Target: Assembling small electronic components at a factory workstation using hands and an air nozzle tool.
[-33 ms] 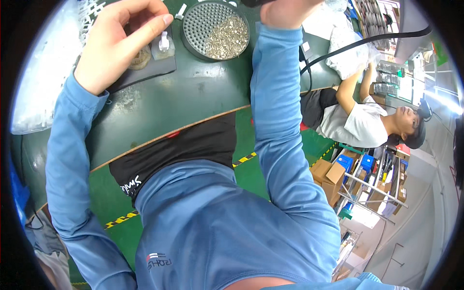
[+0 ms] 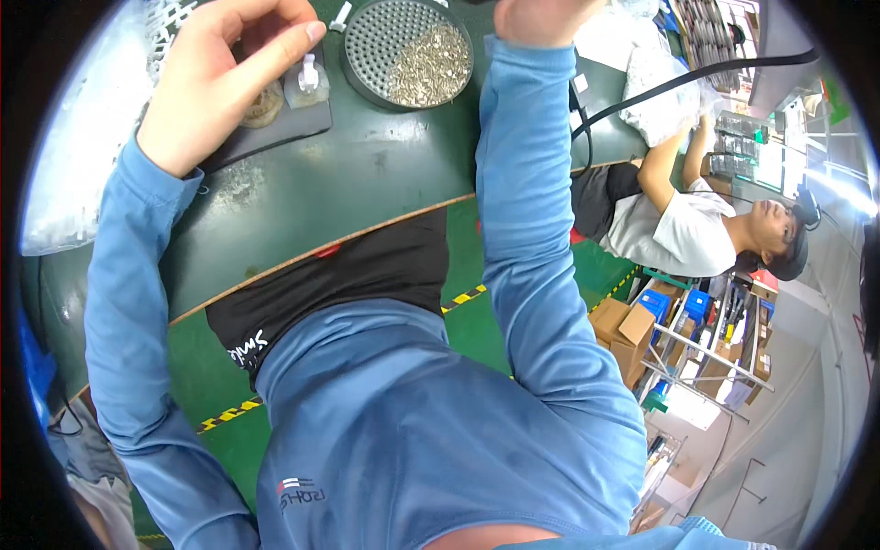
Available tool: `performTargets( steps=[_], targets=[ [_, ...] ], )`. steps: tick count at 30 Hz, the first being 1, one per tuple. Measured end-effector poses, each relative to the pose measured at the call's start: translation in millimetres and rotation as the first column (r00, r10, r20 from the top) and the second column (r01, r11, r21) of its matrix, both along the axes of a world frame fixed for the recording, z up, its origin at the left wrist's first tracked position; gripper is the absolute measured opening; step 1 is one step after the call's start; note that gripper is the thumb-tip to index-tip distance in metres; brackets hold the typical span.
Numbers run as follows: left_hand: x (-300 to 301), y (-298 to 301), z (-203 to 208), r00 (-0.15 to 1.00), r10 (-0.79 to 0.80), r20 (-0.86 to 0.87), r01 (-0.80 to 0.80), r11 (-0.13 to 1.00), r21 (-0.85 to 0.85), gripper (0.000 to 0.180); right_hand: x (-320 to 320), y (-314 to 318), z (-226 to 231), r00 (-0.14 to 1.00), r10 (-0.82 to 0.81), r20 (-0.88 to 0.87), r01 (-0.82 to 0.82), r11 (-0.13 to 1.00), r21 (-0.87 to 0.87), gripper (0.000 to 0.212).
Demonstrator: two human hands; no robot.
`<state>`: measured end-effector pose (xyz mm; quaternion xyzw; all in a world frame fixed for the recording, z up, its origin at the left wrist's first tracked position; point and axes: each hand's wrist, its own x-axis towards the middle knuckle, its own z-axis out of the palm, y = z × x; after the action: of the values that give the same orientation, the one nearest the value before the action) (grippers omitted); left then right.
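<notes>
We are looking down at a green workbench (image 2: pixel 367 183). Our left hand (image 2: pixel 220 78) is hovering above a dark tray (image 2: pixel 275 133), fingers curled with thumb and forefinger drawn toward each other; whether anything small is pinched between them we cannot tell. Just below and to the right of that pinch, a small clear dish (image 2: pixel 307 82) with a white part in it is sitting on the tray, and beside it a second dish (image 2: pixel 264 103) holding brownish bits. Further right of the left hand, a round perforated pan (image 2: pixel 408 50) is holding a heap of small metal pieces (image 2: pixel 431 66). Our right hand (image 2: pixel 541 18) is reaching past the top edge, mostly cut off, so we cannot tell its grip. Right of that arm, a black cable (image 2: pixel 678 81) is crossing the bench toward a seated co-worker (image 2: pixel 678 229).
</notes>
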<state>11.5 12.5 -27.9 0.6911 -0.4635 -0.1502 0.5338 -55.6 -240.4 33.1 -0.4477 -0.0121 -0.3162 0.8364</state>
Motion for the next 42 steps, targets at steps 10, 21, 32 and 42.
performTargets(
  steps=[10,21,32,42],
  targets=[
    [-21.3,-4.4,28.2,0.972,0.050,-0.230,-0.055,0.998,-0.014,0.007,-19.9,-9.9,9.6,0.992,-0.044,0.115,0.099,0.845,-0.525,0.054],
    [-38.8,-9.9,38.4,0.980,0.165,-0.108,-0.167,0.986,-0.001,0.007,-95.2,-10.6,-28.9,0.933,0.248,0.260,-0.122,0.899,-0.420,0.092],
    [-36.4,-9.4,52.9,0.944,0.119,-0.307,-0.131,0.991,-0.017,0.007,-93.2,-22.0,-51.3,0.917,0.190,0.351,-0.024,0.904,-0.427,0.093],
    [-35.0,-16.9,38.7,0.632,0.306,0.712,-0.086,0.941,-0.328,0.049,-26.0,15.5,48.8,0.610,0.599,0.519,-0.369,0.794,-0.483,0.100]
  ],
)
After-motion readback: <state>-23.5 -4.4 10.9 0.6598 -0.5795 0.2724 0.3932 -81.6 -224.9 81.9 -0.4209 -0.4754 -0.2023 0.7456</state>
